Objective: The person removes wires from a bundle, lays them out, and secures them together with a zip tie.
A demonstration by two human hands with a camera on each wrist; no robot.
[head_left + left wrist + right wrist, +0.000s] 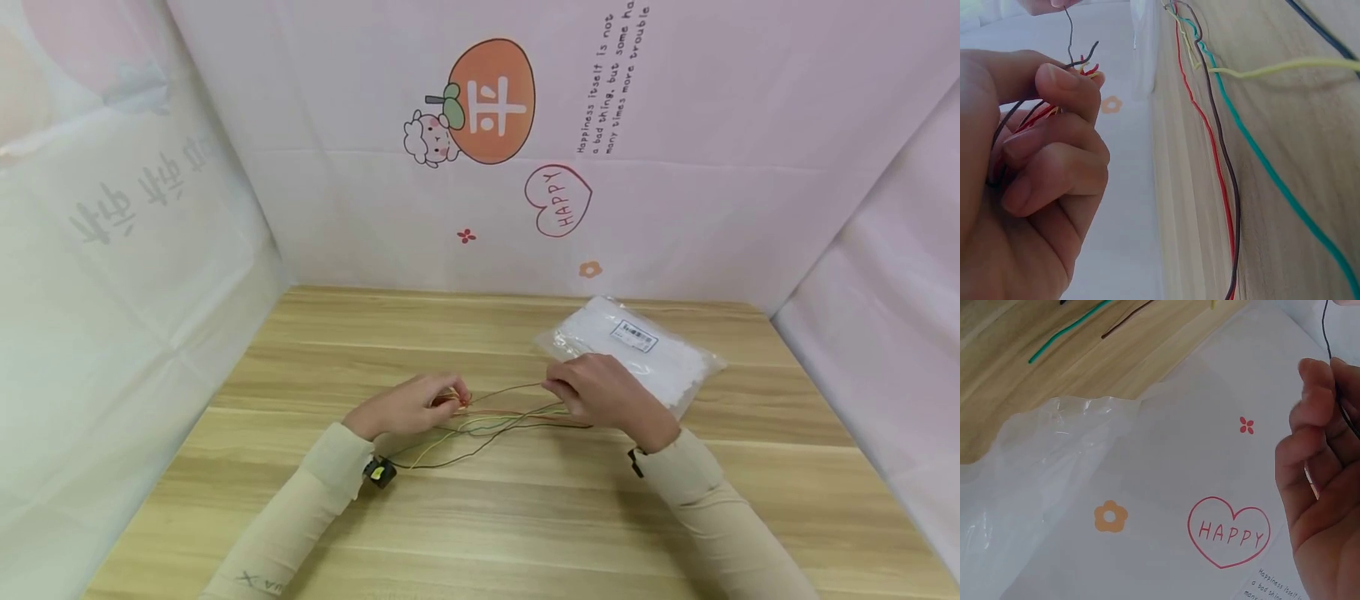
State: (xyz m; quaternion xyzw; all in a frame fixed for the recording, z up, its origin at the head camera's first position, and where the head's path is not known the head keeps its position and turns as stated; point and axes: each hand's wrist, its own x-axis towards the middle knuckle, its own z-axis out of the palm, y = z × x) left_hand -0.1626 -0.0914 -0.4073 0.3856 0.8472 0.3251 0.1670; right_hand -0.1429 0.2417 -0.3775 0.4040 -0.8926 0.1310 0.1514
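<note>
Red, green and yellow wires [519, 418] are lying on the table [480, 533]; the left hand [410, 406] is pinching bundled ends [1090, 71], the right hand [603, 396] (near a plastic bag [675, 362]) is gripping one dark wire [1324, 328].

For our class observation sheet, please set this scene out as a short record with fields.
Left hand: fingers pinch a bundle of red, black and yellow wire ends
Right hand: fingers pinch one dark wire, which spans between the hands
Across the wood-grain tabletop: green wire, yellow wire, among others
Package: clear plastic bag with barcode label, beyond the right hand
Bag contents: white; exact items unclear
Backdrop: printed, including a "HAPPY" heart
</note>
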